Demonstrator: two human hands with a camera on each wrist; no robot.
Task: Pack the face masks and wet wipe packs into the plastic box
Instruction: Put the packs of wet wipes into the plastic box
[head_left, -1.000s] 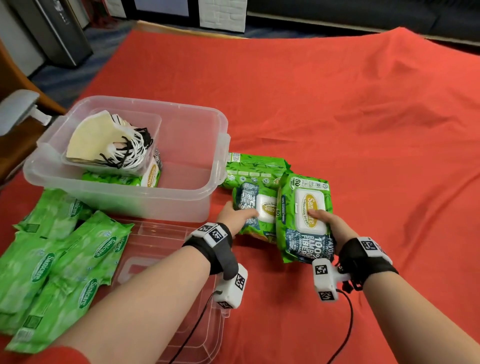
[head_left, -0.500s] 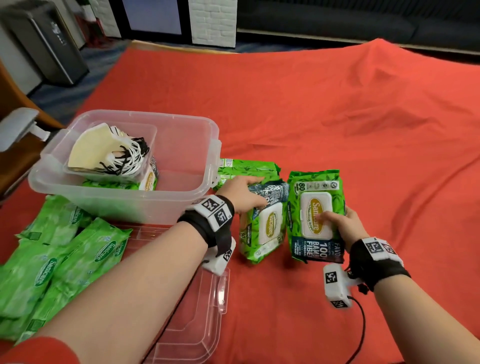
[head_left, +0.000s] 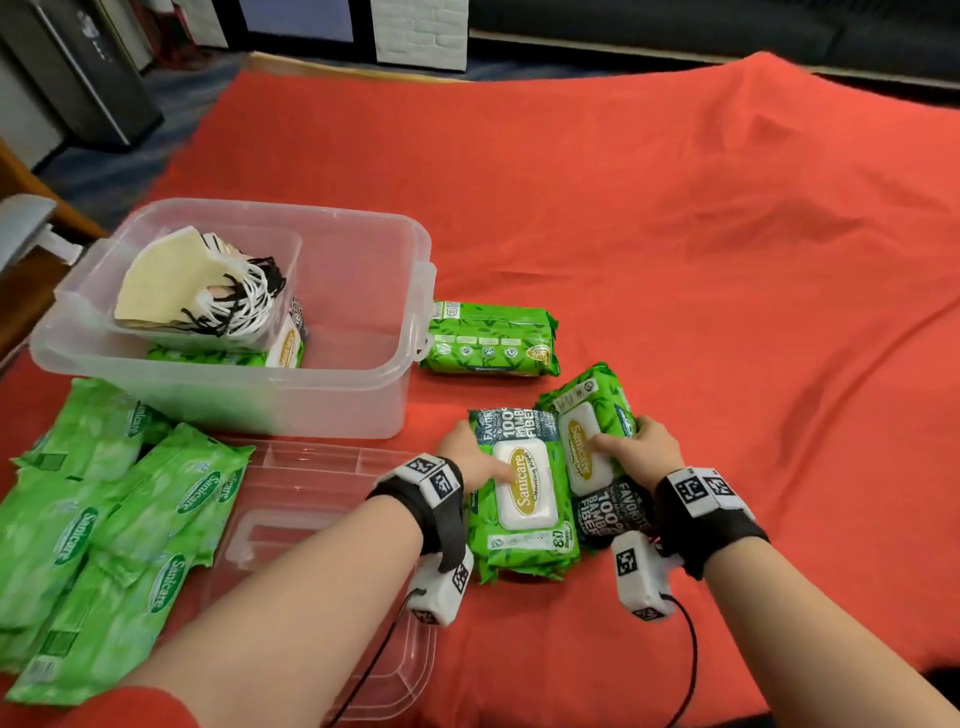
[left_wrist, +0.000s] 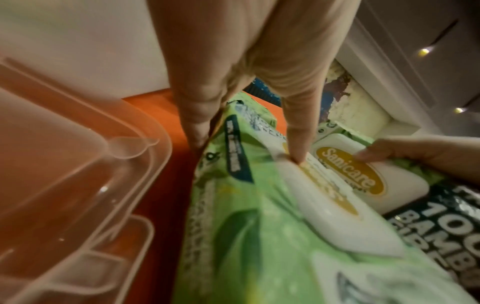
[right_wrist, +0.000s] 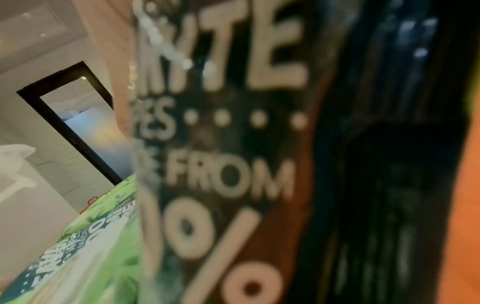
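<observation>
One pack could be dropped on the lift, because the two wet wipe packs are soft, slippery and overlapping. The left pack (head_left: 522, 493) is gripped by the left hand (head_left: 470, 460) and the right pack (head_left: 592, 447) by the right hand (head_left: 649, 452), near the front edge of the red cloth (head_left: 675, 208). The plastic box (head_left: 363, 405) is just beside the left hand.

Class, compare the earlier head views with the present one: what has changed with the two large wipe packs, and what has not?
The left hand and right hand each took hold of a large wipe pack, the left pack and right pack, and drew them nearer the person, side by side. The third pack beside the plastic box stayed put.
</observation>
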